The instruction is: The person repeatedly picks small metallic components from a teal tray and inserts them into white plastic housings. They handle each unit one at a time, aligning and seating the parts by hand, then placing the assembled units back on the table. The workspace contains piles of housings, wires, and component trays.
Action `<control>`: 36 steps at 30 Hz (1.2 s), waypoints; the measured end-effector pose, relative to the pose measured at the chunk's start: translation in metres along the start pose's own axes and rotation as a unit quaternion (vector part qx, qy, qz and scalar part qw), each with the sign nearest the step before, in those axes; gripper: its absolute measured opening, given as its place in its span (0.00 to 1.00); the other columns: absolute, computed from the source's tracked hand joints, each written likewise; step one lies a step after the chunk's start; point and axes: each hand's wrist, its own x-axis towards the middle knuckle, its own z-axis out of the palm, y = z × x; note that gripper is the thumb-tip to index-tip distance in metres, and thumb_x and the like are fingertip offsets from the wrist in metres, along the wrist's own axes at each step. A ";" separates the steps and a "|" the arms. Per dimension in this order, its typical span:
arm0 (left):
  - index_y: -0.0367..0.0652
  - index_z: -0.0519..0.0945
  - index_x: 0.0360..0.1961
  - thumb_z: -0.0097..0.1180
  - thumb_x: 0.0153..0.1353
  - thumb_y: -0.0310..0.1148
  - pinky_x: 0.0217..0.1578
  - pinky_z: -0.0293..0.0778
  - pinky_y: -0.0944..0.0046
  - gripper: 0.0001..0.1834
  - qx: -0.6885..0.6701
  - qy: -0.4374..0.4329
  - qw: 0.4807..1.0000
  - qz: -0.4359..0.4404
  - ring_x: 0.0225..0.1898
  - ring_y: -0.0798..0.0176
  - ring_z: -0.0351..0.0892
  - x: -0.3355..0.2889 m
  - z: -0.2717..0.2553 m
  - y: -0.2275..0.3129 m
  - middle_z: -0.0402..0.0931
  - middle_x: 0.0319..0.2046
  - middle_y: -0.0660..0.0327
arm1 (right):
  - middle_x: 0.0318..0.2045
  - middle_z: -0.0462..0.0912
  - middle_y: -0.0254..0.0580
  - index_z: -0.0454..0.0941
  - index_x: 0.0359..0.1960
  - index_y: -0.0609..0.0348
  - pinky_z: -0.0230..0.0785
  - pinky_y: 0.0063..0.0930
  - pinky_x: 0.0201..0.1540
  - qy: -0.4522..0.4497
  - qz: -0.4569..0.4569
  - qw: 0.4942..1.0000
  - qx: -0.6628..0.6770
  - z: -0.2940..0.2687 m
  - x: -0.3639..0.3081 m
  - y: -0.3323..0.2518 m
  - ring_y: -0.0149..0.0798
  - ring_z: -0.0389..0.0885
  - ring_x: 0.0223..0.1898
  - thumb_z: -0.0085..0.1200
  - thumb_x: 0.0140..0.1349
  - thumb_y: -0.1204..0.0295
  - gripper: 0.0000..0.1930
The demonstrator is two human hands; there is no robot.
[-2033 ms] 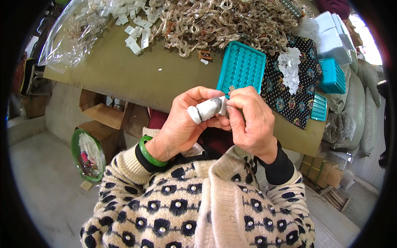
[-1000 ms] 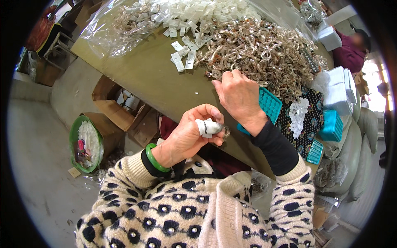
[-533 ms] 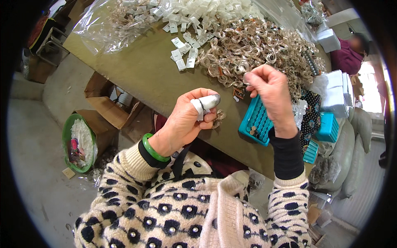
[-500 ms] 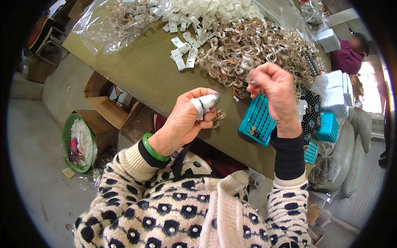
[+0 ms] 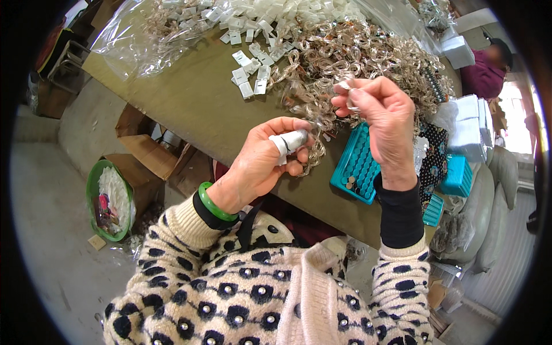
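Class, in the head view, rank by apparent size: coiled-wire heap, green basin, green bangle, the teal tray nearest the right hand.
1. Coiled-wire heap
2. Green basin and teal tray: too alike to rank, tray partly hidden
3. Green bangle

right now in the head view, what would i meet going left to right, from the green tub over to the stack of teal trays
green tub → left hand → right hand → teal stack
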 end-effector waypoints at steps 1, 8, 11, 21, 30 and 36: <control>0.40 0.79 0.48 0.54 0.67 0.28 0.25 0.77 0.68 0.10 0.014 0.000 1.000 -0.004 0.34 0.65 0.81 0.000 0.000 0.000 0.81 0.40 0.56 | 0.37 0.84 0.55 0.77 0.31 0.64 0.82 0.34 0.38 -0.005 -0.011 0.996 0.089 -0.001 0.000 -0.005 0.44 0.86 0.37 0.53 0.64 0.79 0.03; 0.40 0.78 0.52 0.55 0.68 0.29 0.27 0.80 0.70 0.13 0.038 0.003 0.999 0.026 0.41 0.61 0.85 0.006 0.010 -0.004 0.81 0.48 0.51 | 0.38 0.85 0.50 0.77 0.30 0.63 0.82 0.33 0.41 0.001 -0.102 0.940 -0.325 0.002 0.001 0.005 0.39 0.86 0.38 0.52 0.65 0.81 0.05; 0.39 0.78 0.52 0.54 0.68 0.29 0.26 0.79 0.70 0.13 0.027 0.000 1.000 -0.005 0.37 0.64 0.84 0.007 0.007 0.000 0.82 0.43 0.53 | 0.41 0.83 0.51 0.74 0.29 0.65 0.81 0.30 0.43 -0.004 -0.093 0.993 0.078 -0.004 -0.001 0.017 0.37 0.86 0.38 0.54 0.64 0.81 0.05; 0.35 0.77 0.51 0.58 0.65 0.30 0.17 0.65 0.71 0.15 -0.040 -0.036 0.994 -0.095 0.22 0.69 0.75 -0.023 0.018 -0.003 0.80 0.30 0.54 | 0.41 0.84 0.53 0.75 0.31 0.63 0.80 0.48 0.47 -0.048 -0.073 0.965 0.248 -0.009 -0.029 0.022 0.54 0.85 0.45 0.54 0.65 0.77 0.04; 0.36 0.68 0.61 0.58 0.65 0.25 0.20 0.67 0.75 0.23 -0.033 -0.034 0.996 0.069 0.27 0.73 0.77 -0.038 0.029 0.003 0.80 0.39 0.54 | 0.42 0.82 0.49 0.74 0.29 0.62 0.78 0.50 0.47 -0.051 -0.015 0.943 0.329 0.001 -0.089 0.032 0.55 0.85 0.43 0.58 0.63 0.74 0.07; 0.34 0.77 0.49 0.59 0.64 0.27 0.17 0.68 0.75 0.14 0.047 -0.014 0.994 0.101 0.24 0.71 0.78 -0.043 0.028 -0.002 0.82 0.35 0.52 | 0.45 0.81 0.52 0.74 0.33 0.62 0.77 0.44 0.49 -0.076 -0.048 0.964 0.251 0.003 -0.102 0.033 0.50 0.85 0.42 0.56 0.64 0.75 0.05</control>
